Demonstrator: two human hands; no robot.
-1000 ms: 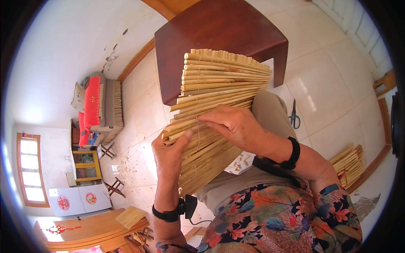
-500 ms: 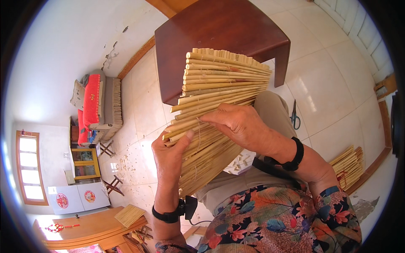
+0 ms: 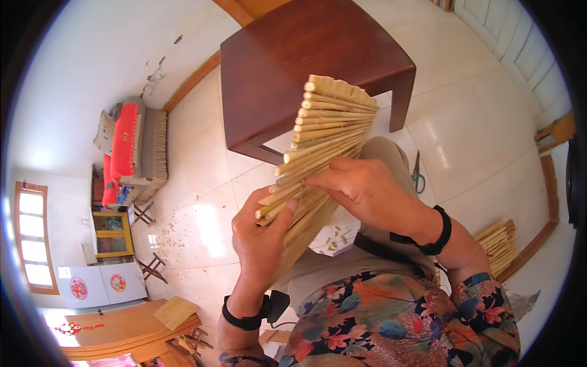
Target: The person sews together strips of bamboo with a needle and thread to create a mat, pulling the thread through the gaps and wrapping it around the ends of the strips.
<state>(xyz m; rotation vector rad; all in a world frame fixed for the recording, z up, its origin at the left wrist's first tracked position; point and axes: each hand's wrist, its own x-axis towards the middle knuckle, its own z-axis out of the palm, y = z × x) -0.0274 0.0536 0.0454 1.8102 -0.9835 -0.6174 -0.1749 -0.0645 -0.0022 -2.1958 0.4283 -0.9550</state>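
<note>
A mat of pale yellow reed stalks (image 3: pixel 330 136), tied side by side with thin thread, stands tilted above my lap. Its cut ends face left. My left hand (image 3: pixel 262 235) is closed round the mat's left edge, with the thumb pressed on the nearer stalks. Over the middle of the mat, my right hand (image 3: pixel 362 188) pinches the thin thread (image 3: pixel 301 197) between thumb and forefinger, close to the stalks. The thread's far end is hidden.
Beyond the mat stands a dark red wooden table (image 3: pixel 306 46). Scissors (image 3: pixel 418 177) lie on the tiled floor to the right, with a bundle of stalks (image 3: pixel 496 244) nearer me. Short cut pieces (image 3: pixel 335 240) lie below the mat. A sofa (image 3: pixel 153 144) stands at left.
The mat has turned more edge-on, and its far end has shifted right. Both hands have moved slightly right with it, keeping their holds.
</note>
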